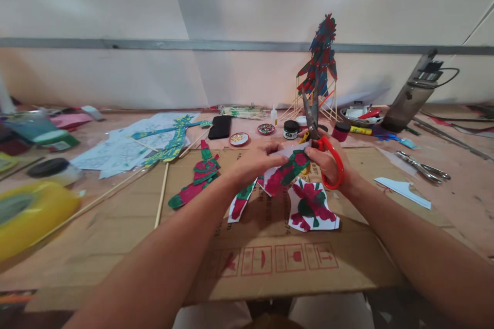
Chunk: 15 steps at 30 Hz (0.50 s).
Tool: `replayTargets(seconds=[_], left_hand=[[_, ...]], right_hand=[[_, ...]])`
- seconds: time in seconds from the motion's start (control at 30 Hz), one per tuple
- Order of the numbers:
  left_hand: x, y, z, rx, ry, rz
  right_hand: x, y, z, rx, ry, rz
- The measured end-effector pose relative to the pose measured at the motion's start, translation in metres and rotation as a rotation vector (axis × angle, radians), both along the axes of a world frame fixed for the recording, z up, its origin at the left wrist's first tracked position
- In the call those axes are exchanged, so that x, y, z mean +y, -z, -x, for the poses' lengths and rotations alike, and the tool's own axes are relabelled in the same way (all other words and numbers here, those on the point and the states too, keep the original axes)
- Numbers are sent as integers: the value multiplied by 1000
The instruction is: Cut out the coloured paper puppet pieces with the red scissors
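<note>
The left hand (257,160) pinches the painted paper piece (285,172), its long axis slanting up toward the right hand (328,162). That hand's grip is closed through the red-handled scissors (316,128), blades pointing up, just beside the paper's upper end

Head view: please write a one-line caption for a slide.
Left hand holds a red-and-green painted paper piece while right hand grips red-handled scissors above cardboard.

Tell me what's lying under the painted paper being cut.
Under the painted paper lies another red-green painted cutout on the flattened cardboard; whatever the cutout covers stays hidden.
</note>
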State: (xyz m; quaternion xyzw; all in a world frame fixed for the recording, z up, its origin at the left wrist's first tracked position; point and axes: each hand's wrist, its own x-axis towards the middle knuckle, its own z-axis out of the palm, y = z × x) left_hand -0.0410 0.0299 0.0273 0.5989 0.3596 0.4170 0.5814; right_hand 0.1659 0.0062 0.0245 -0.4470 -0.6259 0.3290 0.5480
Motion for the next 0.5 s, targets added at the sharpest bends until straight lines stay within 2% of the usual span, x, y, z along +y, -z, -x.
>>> replayTargets(seconds=[0.07,0.13,0.3,0.4,0.5], left_hand=[[1,-1,0,-6,10,68],[1,-3,-2,-114,5,170],[-6,-8,-11,-504,38,380],[-15,-5,-22,-632,74,398],[-27,3,-36,-611,87,377]], right_hand=[[-1,0,2,27,4,9],[-1,2,3,78,28,22],[5,13,-1,277,259,15],[12,20,-6,423,343,33],[15,23,-6,465,367,7]])
